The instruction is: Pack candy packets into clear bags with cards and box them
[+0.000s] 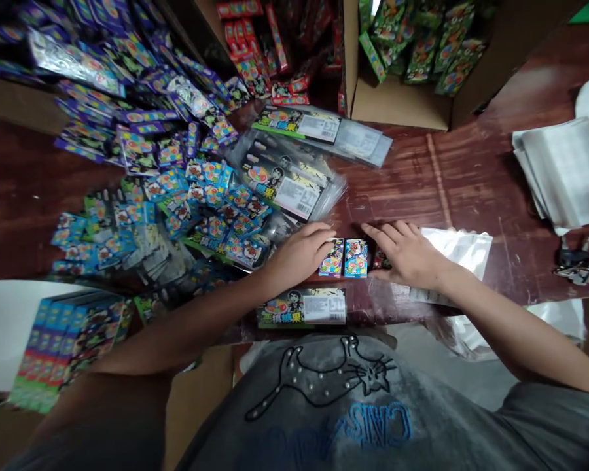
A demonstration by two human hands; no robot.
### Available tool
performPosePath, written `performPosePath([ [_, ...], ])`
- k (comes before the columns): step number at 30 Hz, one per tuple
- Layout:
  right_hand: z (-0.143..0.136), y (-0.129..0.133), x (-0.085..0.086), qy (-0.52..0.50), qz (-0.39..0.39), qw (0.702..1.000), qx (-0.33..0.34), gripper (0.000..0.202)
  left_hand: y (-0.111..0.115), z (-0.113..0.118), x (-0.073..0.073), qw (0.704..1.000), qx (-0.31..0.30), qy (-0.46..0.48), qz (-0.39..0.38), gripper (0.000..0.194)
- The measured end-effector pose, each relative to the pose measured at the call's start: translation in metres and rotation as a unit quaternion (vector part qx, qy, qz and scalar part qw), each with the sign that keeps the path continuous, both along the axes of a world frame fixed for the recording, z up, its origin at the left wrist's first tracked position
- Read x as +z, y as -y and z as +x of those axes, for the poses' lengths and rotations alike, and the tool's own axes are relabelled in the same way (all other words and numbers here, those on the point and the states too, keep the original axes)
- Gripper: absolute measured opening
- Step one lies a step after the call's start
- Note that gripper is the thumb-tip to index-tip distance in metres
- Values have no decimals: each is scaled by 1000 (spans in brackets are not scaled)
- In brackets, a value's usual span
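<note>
In the head view, a small purple candy box [330,265] and a small blue candy box [356,260] lie side by side on the table near its front edge. My left hand [302,255] is closed at the purple box's left side, its fingertips on that box. To the right of the blue box, my right hand [405,255] curves over a dark red small box [381,260], mostly hidden under the palm; thumb and forefinger span it. Just below lies a flat printed candy bag [302,307]. More printed clear bags [294,180] are stacked beyond my left hand.
Blue boxes [206,203] and purple boxes [132,124] are heaped at left. Cartons behind hold red boxes [255,52] and green boxes [422,46]. Packed sets [63,340] stand at lower left. White sheets [569,170], keys [574,258] and clear plastic [464,252] lie right.
</note>
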State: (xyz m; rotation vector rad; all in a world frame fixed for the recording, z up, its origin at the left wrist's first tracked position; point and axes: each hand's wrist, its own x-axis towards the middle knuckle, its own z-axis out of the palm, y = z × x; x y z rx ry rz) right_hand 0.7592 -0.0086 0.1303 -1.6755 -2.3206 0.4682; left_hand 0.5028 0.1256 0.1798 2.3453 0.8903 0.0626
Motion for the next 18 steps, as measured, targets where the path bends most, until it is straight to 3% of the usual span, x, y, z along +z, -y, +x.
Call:
performPosePath([
  [3,13,-10,1,-43,21,999,15,115,10,-4,1,999,-29,-8,43,40],
  [6,50,-40,15,-56,88,994,-39,104,15,-5,4,992,-90,-31,78,67],
  [8,82,-74,26,-33,140,982,-120,92,14,-4,5,988,-118,-58,86,83],
  [12,133,-160,42,18,191,948,-252,78,6,-4,5,983,-143,-89,77,91],
  [15,145,-223,48,20,212,927,-309,67,0,-8,6,980,-153,-108,65,96],
  [18,144,-266,59,19,202,901,-384,51,-5,-14,12,980,-159,-113,28,96],
])
